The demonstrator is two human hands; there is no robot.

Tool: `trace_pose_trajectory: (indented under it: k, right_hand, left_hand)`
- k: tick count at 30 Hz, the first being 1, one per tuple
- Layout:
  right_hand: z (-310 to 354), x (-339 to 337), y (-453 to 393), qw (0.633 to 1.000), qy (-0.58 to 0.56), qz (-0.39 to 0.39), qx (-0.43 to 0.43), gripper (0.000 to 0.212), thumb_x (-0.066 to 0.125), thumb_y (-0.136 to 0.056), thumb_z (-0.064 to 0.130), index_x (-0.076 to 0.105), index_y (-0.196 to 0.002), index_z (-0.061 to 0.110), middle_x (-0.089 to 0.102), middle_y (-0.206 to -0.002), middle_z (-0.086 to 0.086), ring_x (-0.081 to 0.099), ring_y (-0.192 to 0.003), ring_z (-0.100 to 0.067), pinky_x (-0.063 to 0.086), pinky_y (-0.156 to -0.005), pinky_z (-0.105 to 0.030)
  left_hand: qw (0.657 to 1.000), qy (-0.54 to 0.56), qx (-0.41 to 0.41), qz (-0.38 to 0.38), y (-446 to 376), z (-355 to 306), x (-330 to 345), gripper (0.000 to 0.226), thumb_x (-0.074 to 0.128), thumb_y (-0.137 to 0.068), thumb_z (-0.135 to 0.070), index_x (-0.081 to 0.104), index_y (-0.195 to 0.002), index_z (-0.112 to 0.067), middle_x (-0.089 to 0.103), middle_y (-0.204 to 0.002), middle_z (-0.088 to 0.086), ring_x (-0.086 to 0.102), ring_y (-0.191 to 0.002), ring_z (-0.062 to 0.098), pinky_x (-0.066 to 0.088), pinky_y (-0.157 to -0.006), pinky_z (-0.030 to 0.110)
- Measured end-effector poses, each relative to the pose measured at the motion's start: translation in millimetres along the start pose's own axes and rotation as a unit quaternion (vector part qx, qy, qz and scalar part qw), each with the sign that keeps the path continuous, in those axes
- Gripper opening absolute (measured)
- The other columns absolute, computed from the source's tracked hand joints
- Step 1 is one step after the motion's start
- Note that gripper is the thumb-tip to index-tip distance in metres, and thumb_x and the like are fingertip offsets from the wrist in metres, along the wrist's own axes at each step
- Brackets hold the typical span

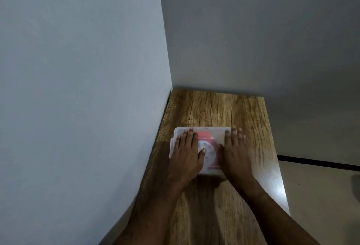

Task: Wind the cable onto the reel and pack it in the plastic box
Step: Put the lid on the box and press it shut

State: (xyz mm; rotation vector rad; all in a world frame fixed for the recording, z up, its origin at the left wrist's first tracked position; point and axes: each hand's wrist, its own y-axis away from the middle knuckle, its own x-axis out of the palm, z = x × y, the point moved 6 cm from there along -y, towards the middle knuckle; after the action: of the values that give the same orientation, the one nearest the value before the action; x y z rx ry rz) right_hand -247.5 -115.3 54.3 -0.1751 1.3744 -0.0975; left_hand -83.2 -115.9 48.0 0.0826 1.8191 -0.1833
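A translucent plastic box (212,132) lies on the wooden table with its lid on. Through the lid shows a reel (209,150) with a white round face and pink cable wound around it. My left hand (186,153) lies flat, palm down, on the left half of the lid, its thumb over the reel's white face. My right hand (234,151) lies flat on the right half, fingers spread and reaching the far edge. Both hands rest on the lid and hold nothing. Much of the box is hidden under them.
The wooden table (214,108) stands in a corner, with a pale wall along its left edge and a grey wall behind. Its right edge drops to a light floor (321,196) with a dark skirting line.
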Motion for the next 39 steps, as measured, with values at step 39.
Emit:
trace_pose_trajectory:
  k: [39]
  right_hand:
    - [26.3, 14.4, 2.7, 0.994, -0.059, 0.058, -0.074, 0.068, 0.016, -0.097, 0.043, 0.031, -0.152, 0.007, 0.026, -0.159, -0.016, 0.018, -0.15, -0.028, 0.008, -0.121, -0.044]
  left_hand:
    - [0.977, 0.055, -0.196, -0.057, 10.7, 36.6, -24.6, 0.077, 0.063, -0.092, -0.043, 0.031, -0.154, -0.012, 0.034, -0.159, 0.012, 0.038, -0.144, 0.031, 0.032, -0.115, 0.042]
